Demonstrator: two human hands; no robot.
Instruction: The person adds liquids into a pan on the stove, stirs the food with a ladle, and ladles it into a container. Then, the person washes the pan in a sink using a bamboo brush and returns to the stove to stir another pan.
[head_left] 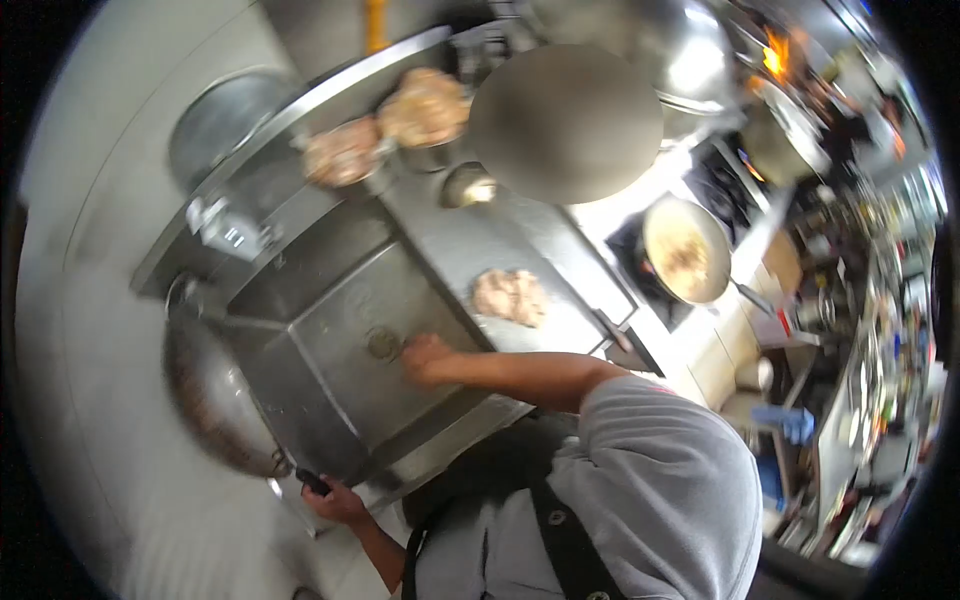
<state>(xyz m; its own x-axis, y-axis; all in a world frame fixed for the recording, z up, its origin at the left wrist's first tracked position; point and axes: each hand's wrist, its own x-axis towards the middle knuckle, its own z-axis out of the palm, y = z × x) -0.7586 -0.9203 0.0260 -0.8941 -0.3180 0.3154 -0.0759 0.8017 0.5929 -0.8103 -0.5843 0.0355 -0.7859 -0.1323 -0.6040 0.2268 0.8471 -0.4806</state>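
In my left hand (338, 502) is the black handle of a wok (215, 390). The wok is tilted at the left end of the sink, its browned, worn metal surface facing up toward me. Over the sink basin (350, 310), my right hand (428, 360) is closed in a fist near the round drain (382, 344). Blur and the angle hide whether that fist holds anything. A pile of pale meat pieces (510, 297) lies on the steel counter beyond my right hand.
A pan with a long handle (688, 250) sits on the stove with browned food inside. Filled containers (425, 105) stand behind the sink, near a small metal bowl (468, 186). A large round grey shape (566, 122) blocks part of the counter. Flames (775, 52) rise at the back right.
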